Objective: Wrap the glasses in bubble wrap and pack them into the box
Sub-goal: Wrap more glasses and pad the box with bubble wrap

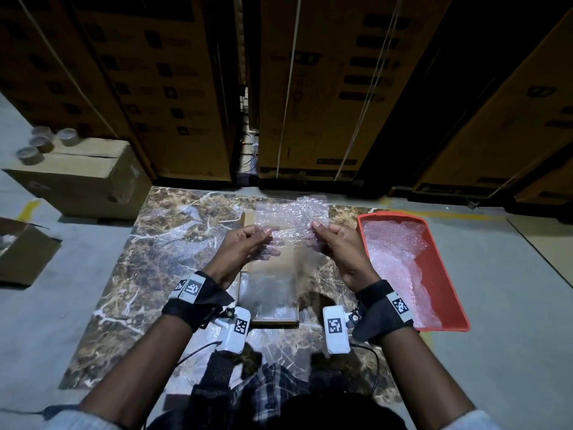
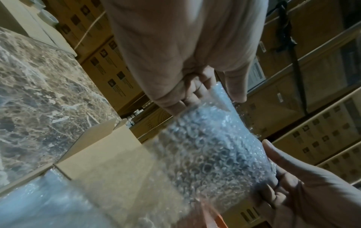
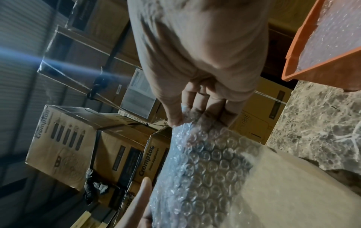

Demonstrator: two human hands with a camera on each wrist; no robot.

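Observation:
A clear sheet of bubble wrap (image 1: 293,217) is stretched between both hands above an open cardboard box (image 1: 274,321) on the marble table (image 1: 170,243). My left hand (image 1: 251,240) pinches the sheet's left edge and my right hand (image 1: 325,240) pinches its right edge. The lower part of the sheet hangs blurred over the box. In the left wrist view the left hand (image 2: 195,95) grips the bubble wrap (image 2: 215,146) over the box (image 2: 101,146). In the right wrist view the right hand (image 3: 195,111) holds the bubble wrap (image 3: 205,162). I cannot make out a glass clearly.
A red tray (image 1: 443,328) with more bubble wrap (image 1: 400,252) sits at the table's right edge. On the floor to the left stand a closed carton (image 1: 83,178) with tape rolls (image 1: 40,144) on it and an open carton (image 1: 21,252). Tall stacked cartons (image 1: 310,88) wall off the far side.

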